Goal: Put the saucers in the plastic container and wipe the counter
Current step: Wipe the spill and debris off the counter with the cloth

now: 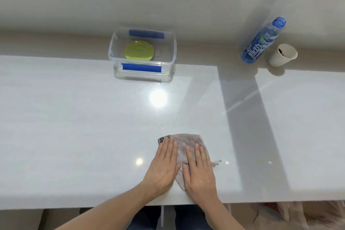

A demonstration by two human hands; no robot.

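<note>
A clear plastic container (172, 52) with blue clips stands at the back of the white counter (74, 127). A yellow-green saucer (139, 50) lies flat inside it. Near the front edge a grey cloth (182, 147) is spread on the counter. My left hand (164, 164) and my right hand (198, 168) both lie flat on the cloth, side by side, fingers straight and pointing away from me, pressing it down. The cloth's lower part is hidden under my palms.
A blue drink bottle (261, 43) stands at the back right, with a white paper cup (282, 55) next to it. Small dark crumbs dot the counter between the cloth and the container. The counter's front edge runs just under my wrists.
</note>
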